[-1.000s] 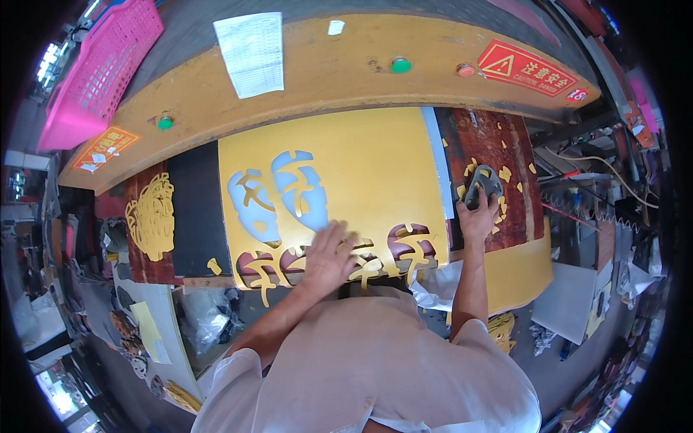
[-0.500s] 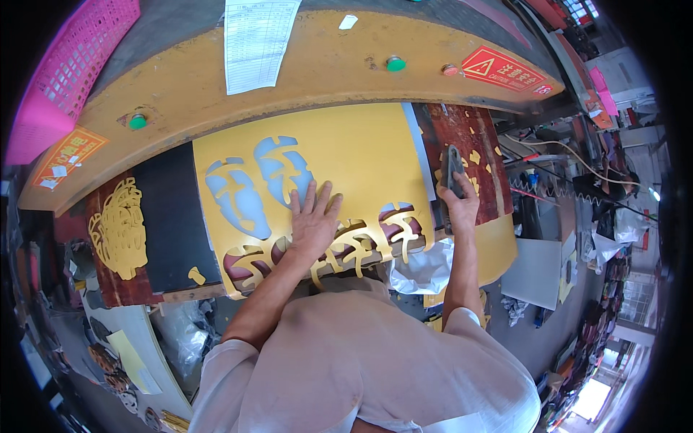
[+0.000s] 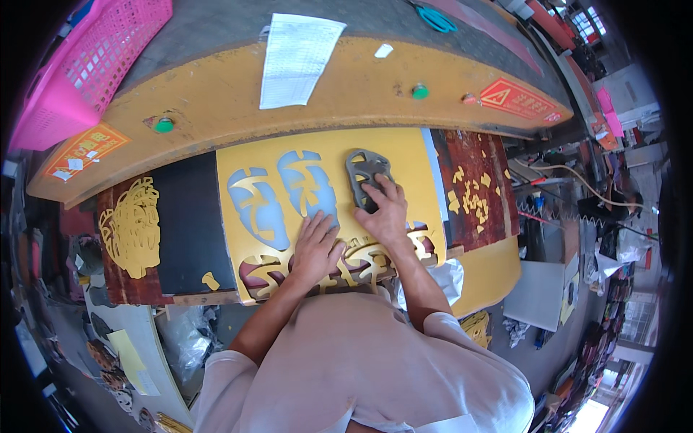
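A yellow sheet [image 3: 404, 166] is spread over the bench, with two sandal-upper-shaped cut-outs [image 3: 261, 211] through which a pale blue-white layer shows. A row of further cut-outs [image 3: 263, 273] runs along its near edge, above dark red. My left hand [image 3: 315, 249] rests with outstretched fingers on the sheet, beside the lower end of the second cut-out. Gripped by my right hand [image 3: 384, 216] is a dark grey cutting die [image 3: 359, 173] shaped like a shoe upper. It lies on or just over the sheet, right of the cut-outs; the exact contact cannot be seen.
Across the far side runs an orange machine beam [image 3: 231, 86] with green buttons [image 3: 420, 92]. Cut yellow pieces [image 3: 137, 231] are heaped at the left, and scraps [image 3: 473, 202] lie at the right. A pink basket [image 3: 101, 65], a paper sheet [image 3: 297, 65] and teal scissors [image 3: 437, 19] are farther back.
My right hand has carried the cutting die leftward from the scrap-strewn right side to the yellow sheet. My left hand stays on the sheet, its fingers closer together. The view has shifted.
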The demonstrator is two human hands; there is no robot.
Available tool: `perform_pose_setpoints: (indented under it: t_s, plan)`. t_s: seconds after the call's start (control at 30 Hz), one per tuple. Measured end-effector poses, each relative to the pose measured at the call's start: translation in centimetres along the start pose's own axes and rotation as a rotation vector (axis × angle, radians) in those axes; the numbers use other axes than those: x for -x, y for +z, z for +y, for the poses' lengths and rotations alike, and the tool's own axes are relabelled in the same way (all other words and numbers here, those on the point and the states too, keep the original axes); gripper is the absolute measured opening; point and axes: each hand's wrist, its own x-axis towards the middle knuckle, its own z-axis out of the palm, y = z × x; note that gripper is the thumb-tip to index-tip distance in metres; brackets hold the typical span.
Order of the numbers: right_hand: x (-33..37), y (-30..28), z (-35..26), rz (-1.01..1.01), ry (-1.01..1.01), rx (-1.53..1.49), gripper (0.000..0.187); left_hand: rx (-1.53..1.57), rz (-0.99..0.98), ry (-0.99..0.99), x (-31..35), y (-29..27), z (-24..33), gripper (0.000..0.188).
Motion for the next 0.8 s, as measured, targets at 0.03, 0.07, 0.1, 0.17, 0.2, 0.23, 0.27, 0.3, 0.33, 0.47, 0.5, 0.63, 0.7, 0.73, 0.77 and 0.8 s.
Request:
perform_pose_setpoints:
  t_s: [0.03,0.07,0.1,0.17,0.2,0.23,0.27,0.3,0.33,0.47,0.5,0.63,0.7,0.73,0.77,0.8]
  plan:
    - [-0.3,0.9,-0.5,-0.025,0.019,0.038,0.052,0.042,0.013,0.001,0.0,-0.4,-0.1,0.034]
    - [-0.7,1.7,-1.1,0.008,-0.015,0.055,0.053,0.083,0.001,-0.011,-0.1,-0.7,-0.1,0.034]
    - [-1.0,2.5,-1.6,0.023,-0.021,0.093,0.054,0.133,0.003,-0.023,-0.1,-1.1,-0.2,0.033]
    - [-1.6,3.1,-2.2,-0.013,-0.02,0.201,0.057,0.25,0.042,-0.033,0.0,-2.1,-0.1,0.025]
    - [-1.8,3.0,-2.2,0.013,-0.035,0.119,0.058,0.274,0.097,-0.049,0.4,-3.0,-0.2,0.023]
    - [-2.3,2.7,-1.9,-0.002,-0.021,0.05,0.058,0.292,0.133,-0.071,0.9,-3.9,-0.3,0.021]
    - [-2.5,2.1,-1.4,-0.043,0.028,-0.01,0.059,0.319,0.152,-0.088,1.8,-5.1,-0.4,0.02]
    - [-2.6,1.0,-0.6,-0.074,0.101,-0.182,0.058,0.248,0.192,-0.135,3.0,-6.6,-0.7,0.016]
    - [-2.8,-0.2,0.5,-0.087,0.149,-0.183,0.056,0.187,0.235,-0.189,4.3,-8.0,-1.3,0.013]
    - [-3.8,-5.4,5.6,-0.161,0.336,-0.224,0.043,-0.009,0.183,-0.293,9.3,-11.0,-3.7,0.011]
    - [-3.7,-6.2,6.6,-0.165,0.35,-0.216,0.041,-0.024,0.214,-0.222,9.8,-10.7,-4.3,0.011]
    - [-4.6,-6.7,9.0,-0.101,0.479,-0.313,0.034,-0.396,0.123,-0.209,6.9,-8.1,-7.5,0.013]
    - [-5.7,-5.5,9.5,-0.04,0.553,-0.439,0.033,-0.413,0.193,-0.179,4.1,-7.6,-9.4,0.012]
    - [-6.4,-4.8,9.7,-0.059,0.477,-0.445,0.033,-0.408,0.227,-0.174,2.7,-7.6,-10.3,0.012]
    - [-7.1,-4.3,9.8,-0.067,0.437,-0.456,0.033,-0.404,0.27,-0.162,1.1,-7.5,-11.2,0.011]
    - [-8.0,-3.9,10.0,-0.078,0.447,-0.462,0.033,-0.408,0.26,-0.169,-0.3,-7.6,-12.2,0.012]
